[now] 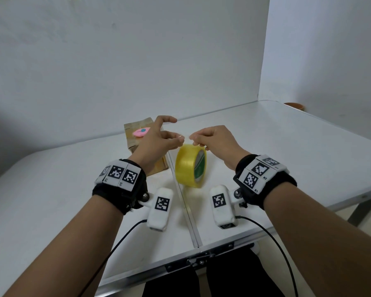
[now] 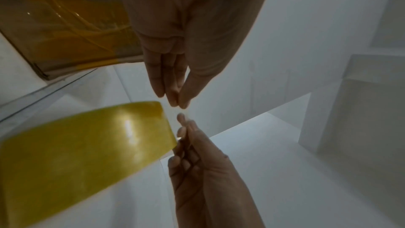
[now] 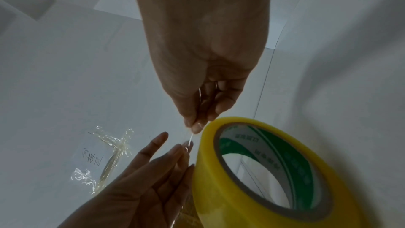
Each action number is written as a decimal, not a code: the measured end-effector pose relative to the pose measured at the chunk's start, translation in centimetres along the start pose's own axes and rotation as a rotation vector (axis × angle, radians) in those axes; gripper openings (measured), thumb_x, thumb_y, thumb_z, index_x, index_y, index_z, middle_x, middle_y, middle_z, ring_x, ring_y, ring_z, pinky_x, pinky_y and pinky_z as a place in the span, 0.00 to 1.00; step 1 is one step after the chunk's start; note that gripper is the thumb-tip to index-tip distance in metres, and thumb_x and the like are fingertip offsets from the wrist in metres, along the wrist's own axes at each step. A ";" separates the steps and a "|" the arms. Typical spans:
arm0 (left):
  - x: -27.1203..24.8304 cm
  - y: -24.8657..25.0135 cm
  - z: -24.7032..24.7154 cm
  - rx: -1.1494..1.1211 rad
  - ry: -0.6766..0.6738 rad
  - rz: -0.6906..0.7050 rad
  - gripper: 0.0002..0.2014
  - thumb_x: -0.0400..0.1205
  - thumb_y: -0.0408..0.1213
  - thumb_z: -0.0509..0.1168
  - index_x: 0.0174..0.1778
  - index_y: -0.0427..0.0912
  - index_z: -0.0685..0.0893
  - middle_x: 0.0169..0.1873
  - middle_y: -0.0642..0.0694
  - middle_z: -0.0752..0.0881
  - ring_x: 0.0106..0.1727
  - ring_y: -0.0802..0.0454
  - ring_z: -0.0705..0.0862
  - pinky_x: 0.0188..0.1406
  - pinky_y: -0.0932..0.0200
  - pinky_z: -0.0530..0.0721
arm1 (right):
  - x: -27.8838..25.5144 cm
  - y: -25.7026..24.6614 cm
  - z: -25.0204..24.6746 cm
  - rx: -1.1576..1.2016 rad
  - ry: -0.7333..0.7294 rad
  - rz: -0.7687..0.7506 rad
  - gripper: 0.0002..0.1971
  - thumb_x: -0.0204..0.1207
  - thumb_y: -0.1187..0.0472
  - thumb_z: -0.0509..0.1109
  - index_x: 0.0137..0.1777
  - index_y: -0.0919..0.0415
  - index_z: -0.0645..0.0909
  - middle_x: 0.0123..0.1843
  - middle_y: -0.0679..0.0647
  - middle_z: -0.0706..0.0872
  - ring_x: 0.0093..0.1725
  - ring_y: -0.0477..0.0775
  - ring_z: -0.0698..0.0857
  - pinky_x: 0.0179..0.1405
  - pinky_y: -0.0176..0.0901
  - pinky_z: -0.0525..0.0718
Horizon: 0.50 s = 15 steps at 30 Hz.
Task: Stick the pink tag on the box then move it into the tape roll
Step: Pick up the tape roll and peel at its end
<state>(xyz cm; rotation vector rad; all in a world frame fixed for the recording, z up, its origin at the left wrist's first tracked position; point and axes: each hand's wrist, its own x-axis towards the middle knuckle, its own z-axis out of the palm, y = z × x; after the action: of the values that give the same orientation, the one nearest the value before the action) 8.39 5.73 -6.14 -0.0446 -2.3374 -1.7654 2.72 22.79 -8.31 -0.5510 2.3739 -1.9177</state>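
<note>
A cardboard box (image 1: 137, 144) wrapped in tape stands at the table's back middle, with the pink tag (image 1: 140, 132) lying on its top. To its right is the yellow tape roll (image 1: 191, 166), on edge under my hands; whether it touches the table is unclear. My right hand (image 1: 193, 140) pinches a clear tape strip pulled off the top of the roll (image 3: 263, 171). My left hand (image 1: 181, 139) pinches the strip's other end, just right of the box (image 2: 65, 23). In the wrist views the fingertips (image 2: 175, 100) of both hands nearly meet beside the roll (image 2: 87, 145).
The white folding table (image 1: 287, 157) has a seam (image 1: 183, 202) running from front to back under the roll. Walls close the back and the right. An orange bowl (image 1: 294, 105) sits beyond the far right corner. Crumpled clear tape scraps (image 3: 111, 145) lie on the white surface.
</note>
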 end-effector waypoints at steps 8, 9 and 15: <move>-0.1 -0.8 0.7 -0.016 0.089 0.022 0.08 0.78 0.31 0.72 0.44 0.41 0.77 0.38 0.41 0.90 0.42 0.50 0.88 0.55 0.52 0.85 | -0.4 -0.3 -0.2 -0.006 -0.007 -0.050 0.07 0.75 0.61 0.72 0.49 0.55 0.77 0.39 0.54 0.91 0.42 0.50 0.84 0.46 0.45 0.80; 0.0 -0.7 0.8 -0.004 0.082 0.011 0.06 0.78 0.31 0.72 0.44 0.40 0.80 0.39 0.40 0.89 0.42 0.50 0.88 0.56 0.51 0.85 | -0.4 -0.2 -0.1 -0.029 -0.004 -0.064 0.05 0.76 0.61 0.72 0.46 0.54 0.78 0.38 0.53 0.91 0.42 0.50 0.84 0.47 0.45 0.80; 0.1 -0.3 0.8 0.179 0.014 -0.008 0.09 0.79 0.35 0.72 0.54 0.43 0.90 0.48 0.50 0.91 0.47 0.67 0.86 0.45 0.78 0.80 | -0.3 -0.4 -0.4 -0.070 -0.012 -0.073 0.06 0.76 0.61 0.72 0.50 0.58 0.88 0.39 0.53 0.91 0.44 0.46 0.86 0.46 0.36 0.79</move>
<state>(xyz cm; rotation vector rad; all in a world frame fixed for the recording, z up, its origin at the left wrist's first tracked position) 8.09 6.39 -6.65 0.0059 -2.4776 -1.5476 3.04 23.20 -7.91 -0.6604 2.4546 -1.8602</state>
